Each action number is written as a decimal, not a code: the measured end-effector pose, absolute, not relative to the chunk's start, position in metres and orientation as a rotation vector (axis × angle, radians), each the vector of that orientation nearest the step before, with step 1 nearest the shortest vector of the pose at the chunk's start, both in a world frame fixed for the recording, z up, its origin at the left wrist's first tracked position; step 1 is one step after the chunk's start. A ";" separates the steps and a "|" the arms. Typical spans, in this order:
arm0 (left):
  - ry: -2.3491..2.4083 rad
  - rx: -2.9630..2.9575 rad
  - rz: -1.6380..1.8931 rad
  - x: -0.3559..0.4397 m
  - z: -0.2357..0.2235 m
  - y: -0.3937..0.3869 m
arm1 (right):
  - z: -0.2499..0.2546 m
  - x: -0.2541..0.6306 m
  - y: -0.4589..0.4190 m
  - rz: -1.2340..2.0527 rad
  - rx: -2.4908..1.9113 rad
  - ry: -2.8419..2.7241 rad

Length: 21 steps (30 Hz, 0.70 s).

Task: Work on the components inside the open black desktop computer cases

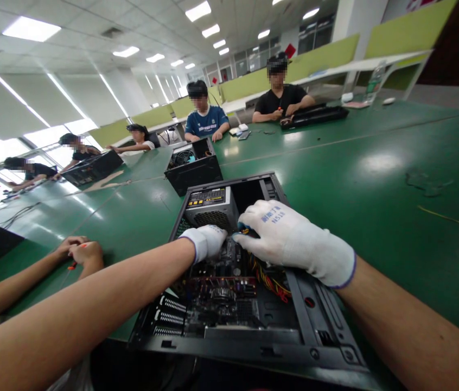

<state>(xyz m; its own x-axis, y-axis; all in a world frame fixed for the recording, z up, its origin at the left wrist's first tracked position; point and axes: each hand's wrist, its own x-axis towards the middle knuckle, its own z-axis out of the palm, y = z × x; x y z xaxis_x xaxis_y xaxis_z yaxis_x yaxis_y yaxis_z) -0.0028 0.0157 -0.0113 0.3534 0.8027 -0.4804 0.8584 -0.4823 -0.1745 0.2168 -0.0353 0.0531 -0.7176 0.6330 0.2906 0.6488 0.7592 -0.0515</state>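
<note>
Lying open beneath left hand and right hand is the computer case; both grips are unclear.

Right glove: "N518" in blue on the back; Chinese characters above it, not all clear.
Left glove: blue print, too small to read.
Power supply label: yellow and white print on black, unreadable.
Blue shirt: white lettering across chest, blurred.
Red diamond sign: markings too small to read.
</note>
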 end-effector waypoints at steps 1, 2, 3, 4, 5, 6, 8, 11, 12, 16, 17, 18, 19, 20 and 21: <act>1.524 2.497 -0.789 -0.003 -0.011 0.016 | 0.054 0.217 -0.035 -0.072 -0.995 -2.667; 1.512 2.502 -0.787 -0.003 -0.010 0.016 | 0.054 0.217 -0.035 -0.067 -0.997 -2.666; 1.504 2.508 -0.784 -0.002 -0.010 0.016 | 0.054 0.217 -0.035 -0.060 -1.001 -2.663; 1.497 2.516 -0.780 -0.002 -0.010 0.017 | 0.054 0.217 -0.035 -0.054 -1.001 -2.662; 1.490 2.524 -0.776 -0.003 -0.011 0.017 | 0.054 0.216 -0.035 -0.048 -1.004 -2.660; 1.485 2.532 -0.772 -0.003 -0.012 0.017 | 0.055 0.216 -0.035 -0.043 -1.009 -2.658; 1.478 2.542 -0.768 -0.004 -0.014 0.018 | 0.055 0.216 -0.034 -0.033 -1.019 -2.658; 1.468 2.553 -0.765 -0.007 -0.019 0.021 | 0.055 0.216 -0.033 -0.023 -1.022 -2.664; 1.463 2.558 -0.763 -0.008 -0.020 0.021 | 0.055 0.215 -0.033 -0.023 -1.020 -2.663; 1.447 2.575 -0.760 -0.009 -0.020 0.021 | 0.055 0.215 -0.033 -0.027 -1.007 -2.661; 1.444 2.579 -0.760 -0.009 -0.020 0.021 | 0.055 0.215 -0.034 -0.031 -1.003 -2.657; 1.442 2.582 -0.759 -0.009 -0.019 0.021 | 0.055 0.216 -0.034 -0.036 -0.999 -2.651; 1.441 2.584 -0.760 -0.008 -0.018 0.021 | 0.055 0.216 -0.035 -0.042 -0.994 -2.646; 1.441 2.584 -0.762 -0.009 -0.018 0.021 | 0.055 0.216 -0.035 -0.050 -0.987 -2.641; 1.442 2.584 -0.765 -0.009 -0.018 0.021 | 0.055 0.216 -0.035 -0.057 -0.979 -2.637</act>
<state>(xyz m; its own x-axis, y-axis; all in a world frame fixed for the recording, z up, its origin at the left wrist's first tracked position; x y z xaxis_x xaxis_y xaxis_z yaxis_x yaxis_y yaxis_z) -0.0087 0.0209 -0.0181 0.4307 0.7748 -0.4628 0.8175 -0.5522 -0.1636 0.2164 -0.0354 0.0546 -0.7111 0.6283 0.3155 0.6412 0.7636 -0.0753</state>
